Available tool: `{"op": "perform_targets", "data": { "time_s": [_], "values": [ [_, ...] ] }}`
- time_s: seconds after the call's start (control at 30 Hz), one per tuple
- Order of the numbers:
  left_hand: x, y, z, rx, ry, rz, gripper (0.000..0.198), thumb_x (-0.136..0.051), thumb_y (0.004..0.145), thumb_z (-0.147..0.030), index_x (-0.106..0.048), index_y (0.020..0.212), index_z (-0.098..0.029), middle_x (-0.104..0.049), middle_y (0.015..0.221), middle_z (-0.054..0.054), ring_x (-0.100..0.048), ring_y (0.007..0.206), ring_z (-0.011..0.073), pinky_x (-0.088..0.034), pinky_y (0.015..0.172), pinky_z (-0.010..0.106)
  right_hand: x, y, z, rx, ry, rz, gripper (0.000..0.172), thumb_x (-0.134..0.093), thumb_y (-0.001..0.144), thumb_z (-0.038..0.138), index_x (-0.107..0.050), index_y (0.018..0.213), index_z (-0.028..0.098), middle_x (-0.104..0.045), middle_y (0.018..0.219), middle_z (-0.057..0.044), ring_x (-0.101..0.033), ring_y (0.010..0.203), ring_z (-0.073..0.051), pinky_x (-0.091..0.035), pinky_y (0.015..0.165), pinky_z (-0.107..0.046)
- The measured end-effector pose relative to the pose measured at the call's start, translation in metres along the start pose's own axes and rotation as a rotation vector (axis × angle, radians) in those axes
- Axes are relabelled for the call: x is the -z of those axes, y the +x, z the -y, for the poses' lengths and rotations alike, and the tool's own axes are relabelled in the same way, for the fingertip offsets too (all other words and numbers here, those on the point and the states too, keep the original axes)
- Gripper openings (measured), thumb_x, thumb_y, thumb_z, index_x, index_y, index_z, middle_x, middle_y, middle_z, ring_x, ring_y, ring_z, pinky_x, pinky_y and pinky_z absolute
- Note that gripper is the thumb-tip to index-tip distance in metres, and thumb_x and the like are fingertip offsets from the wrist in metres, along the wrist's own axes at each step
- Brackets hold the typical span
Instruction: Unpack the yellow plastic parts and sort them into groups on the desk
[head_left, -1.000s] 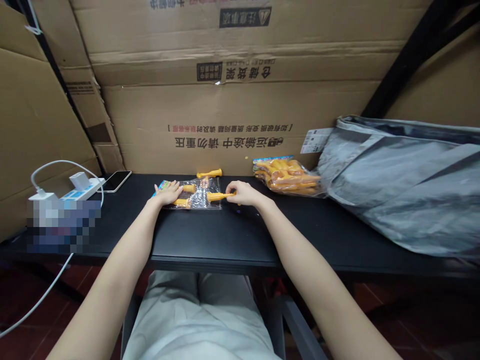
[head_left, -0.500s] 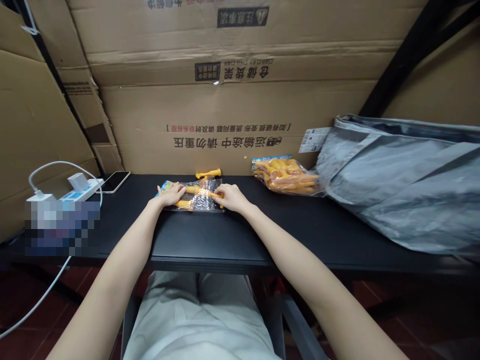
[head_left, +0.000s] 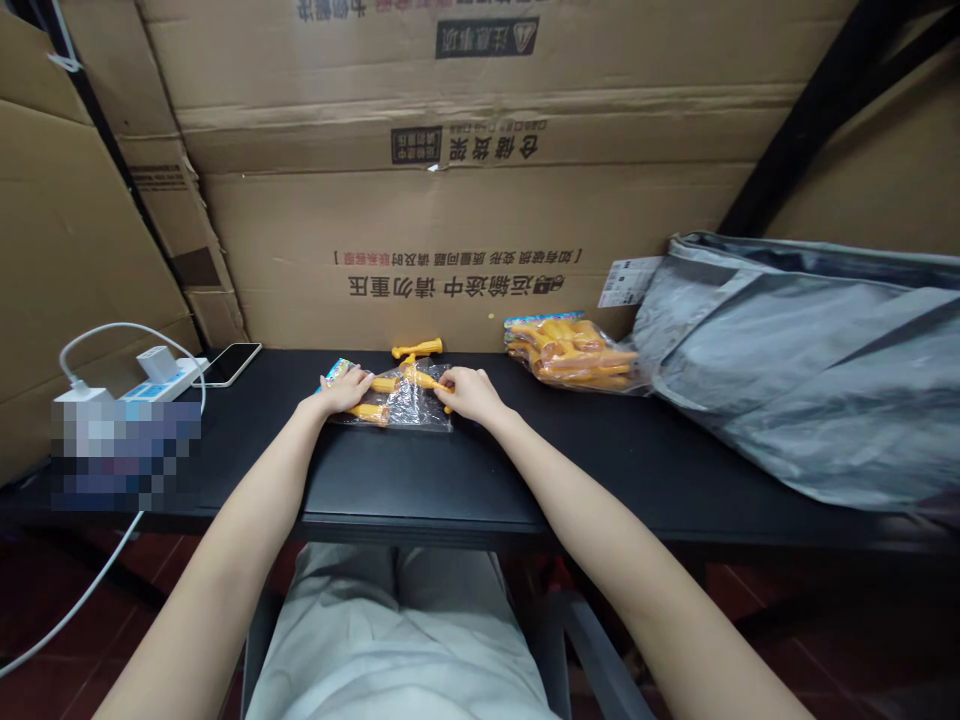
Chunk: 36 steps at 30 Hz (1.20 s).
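Note:
A clear plastic bag [head_left: 405, 405] with yellow toy pieces inside lies on the black table [head_left: 465, 460]. My left hand [head_left: 343, 390] rests on the bag's left end with its fingers pressed down on it. My right hand [head_left: 466, 392] is closed on a yellow toy piece [head_left: 424, 380] at the bag's right side, its tip reaching into the bag. Another yellow piece [head_left: 418, 348] lies loose just behind the bag.
A filled bag of yellow pieces [head_left: 574, 352] sits to the right. Beyond it lies a large grey bag [head_left: 795, 360]. A phone [head_left: 229, 362] and a white power strip [head_left: 161, 372] with a cable are at the left. Cardboard boxes [head_left: 465, 220] wall the back.
My right hand moved left with the yellow piece, from outside the bag's right edge to over the bag. The left hand stayed on the bag.

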<state>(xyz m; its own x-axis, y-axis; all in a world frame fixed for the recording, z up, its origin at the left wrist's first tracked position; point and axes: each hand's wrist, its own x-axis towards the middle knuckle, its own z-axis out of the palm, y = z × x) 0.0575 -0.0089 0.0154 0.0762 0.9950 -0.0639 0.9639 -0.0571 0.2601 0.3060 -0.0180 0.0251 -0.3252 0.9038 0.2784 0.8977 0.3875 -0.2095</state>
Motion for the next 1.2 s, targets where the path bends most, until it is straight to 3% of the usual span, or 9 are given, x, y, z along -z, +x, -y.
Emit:
{"op": "perform_targets", "data": {
  "time_s": [0.2, 0.43, 0.7, 0.97, 1.13, 1.2],
  "values": [
    [0.001, -0.003, -0.003, 0.003, -0.027, 0.031, 0.062, -0.008, 0.095, -0.050, -0.042, 0.141, -0.026, -0.015, 0.161, 0.004, -0.013, 0.148, 0.0263, -0.014, 0.113, 0.063, 0.000, -0.002, 0.005, 0.058, -0.098, 0.040, 0.015, -0.054, 0.087, 0.023, -0.068, 0.086, 0.017, -0.071, 0.100, -0.008, -0.063, 0.096, -0.022, -0.035, 0.076, -0.029],
    [-0.001, -0.001, -0.003, -0.015, 0.005, -0.007, 0.060, -0.011, 0.095, -0.051, -0.042, 0.142, -0.029, -0.023, 0.158, 0.004, -0.017, 0.147, 0.0265, -0.023, 0.113, 0.056, 0.002, -0.003, 0.004, 0.109, -0.108, 0.038, 0.014, -0.054, 0.088, 0.022, -0.068, 0.087, 0.017, -0.071, 0.099, -0.008, -0.063, 0.095, -0.020, -0.035, 0.073, -0.028],
    [0.005, -0.008, -0.010, 0.005, -0.105, 0.064, 0.067, -0.008, 0.094, -0.051, -0.026, 0.151, -0.021, -0.013, 0.161, 0.005, -0.009, 0.149, 0.0218, -0.010, 0.118, 0.054, 0.005, -0.002, 0.004, 0.038, -0.100, 0.026, 0.013, -0.056, 0.085, 0.023, -0.069, 0.085, 0.019, -0.072, 0.098, -0.006, -0.063, 0.093, -0.020, -0.035, 0.073, -0.028],
    [0.001, -0.006, -0.007, -0.046, -0.156, 0.048, 0.068, -0.009, 0.093, -0.053, -0.032, 0.149, -0.022, -0.014, 0.160, 0.005, -0.007, 0.149, 0.0225, -0.009, 0.118, 0.053, 0.003, -0.002, 0.005, 0.107, -0.089, 0.034, 0.017, -0.054, 0.088, 0.024, -0.069, 0.088, 0.018, -0.071, 0.097, -0.007, -0.062, 0.095, -0.021, -0.036, 0.077, -0.028],
    [-0.011, 0.004, -0.010, -0.145, -0.238, 0.011, 0.073, -0.006, 0.093, -0.053, -0.029, 0.150, -0.013, -0.013, 0.160, 0.008, -0.010, 0.148, 0.0152, -0.012, 0.119, 0.031, -0.012, 0.000, 0.007, 0.167, -0.075, 0.001, 0.019, -0.052, 0.087, 0.018, -0.070, 0.088, 0.016, -0.067, 0.102, -0.011, -0.057, 0.100, -0.022, -0.039, 0.083, -0.030],
    [-0.017, 0.008, -0.014, -0.188, -0.228, -0.018, 0.072, -0.006, 0.093, -0.053, -0.031, 0.149, -0.014, -0.017, 0.160, 0.009, -0.011, 0.148, 0.0153, -0.011, 0.119, 0.030, -0.018, 0.001, 0.010, 0.143, -0.086, -0.036, 0.021, -0.051, 0.088, 0.019, -0.071, 0.089, 0.014, -0.064, 0.111, -0.014, -0.054, 0.105, -0.024, -0.039, 0.086, -0.032]
  ]
}}
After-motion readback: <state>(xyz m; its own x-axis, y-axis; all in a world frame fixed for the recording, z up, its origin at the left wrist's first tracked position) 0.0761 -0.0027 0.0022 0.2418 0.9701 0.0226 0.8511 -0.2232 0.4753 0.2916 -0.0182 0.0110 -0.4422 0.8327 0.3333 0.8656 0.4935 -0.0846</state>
